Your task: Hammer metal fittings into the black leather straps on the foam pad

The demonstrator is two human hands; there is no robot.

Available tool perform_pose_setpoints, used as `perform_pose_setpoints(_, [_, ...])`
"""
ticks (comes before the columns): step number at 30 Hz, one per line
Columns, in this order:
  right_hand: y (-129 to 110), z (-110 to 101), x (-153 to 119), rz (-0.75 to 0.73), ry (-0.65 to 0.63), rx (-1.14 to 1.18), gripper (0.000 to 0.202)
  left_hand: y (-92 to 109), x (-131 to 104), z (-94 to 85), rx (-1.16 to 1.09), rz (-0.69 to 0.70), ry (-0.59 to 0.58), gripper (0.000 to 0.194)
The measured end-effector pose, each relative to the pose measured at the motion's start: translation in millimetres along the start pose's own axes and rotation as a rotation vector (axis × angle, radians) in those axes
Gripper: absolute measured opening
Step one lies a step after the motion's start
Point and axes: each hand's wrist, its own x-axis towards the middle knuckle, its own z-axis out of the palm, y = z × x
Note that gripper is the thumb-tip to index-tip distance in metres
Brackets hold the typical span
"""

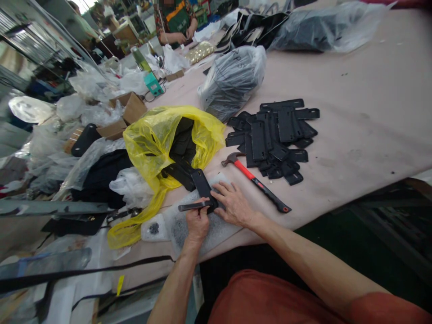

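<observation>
My left hand [198, 223] is closed round a dark metal rod that looks like a hand punch [189, 206]; it lies nearly level and points left. Just above it, a flat black strap piece [202, 184] with a slot in its end rests on a clear-wrapped pad [178, 222]. My right hand [232, 204] lies flat with fingers spread, fingertips against the piece's right edge. To the right is a claw hammer [253, 177] with a red and black handle. Beyond it are several similar black pieces [266, 135] in a loose pile.
A yellow plastic bag [151, 130] holding dark pieces opens beside the pad. Behind stands a clear bag of black items [232, 81]. Plastic bags and a cardboard box [130, 108] crowd the left. Another person [177, 24] works at the far side of the table [364, 103].
</observation>
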Motion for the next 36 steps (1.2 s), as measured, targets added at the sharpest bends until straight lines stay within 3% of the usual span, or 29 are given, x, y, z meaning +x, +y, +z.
perform_pose_setpoints(8, [1,-1,0,-0.002,0.005,0.013,0.058,2,2,-2.7,-0.053,-0.102,0.016,0.02])
perform_pose_setpoints(15, [2,-1,1,0.004,0.003,0.013,0.059,-3,-1,1.4,-0.097,-0.11,0.019,0.019])
perform_pose_setpoints(28, [0,-1,1,-0.002,0.016,0.0,0.059,-3,3,7.7,0.12,0.12,-0.038,0.019])
perform_pose_setpoints(33, [1,2,1,-0.007,0.008,0.013,0.059,-3,5,12.0,0.18,0.143,-0.068,0.02])
perform_pose_setpoints(36, [7,-6,0,-0.031,0.015,0.082,0.054,-2,5,11.7,0.174,0.138,-0.071,0.02])
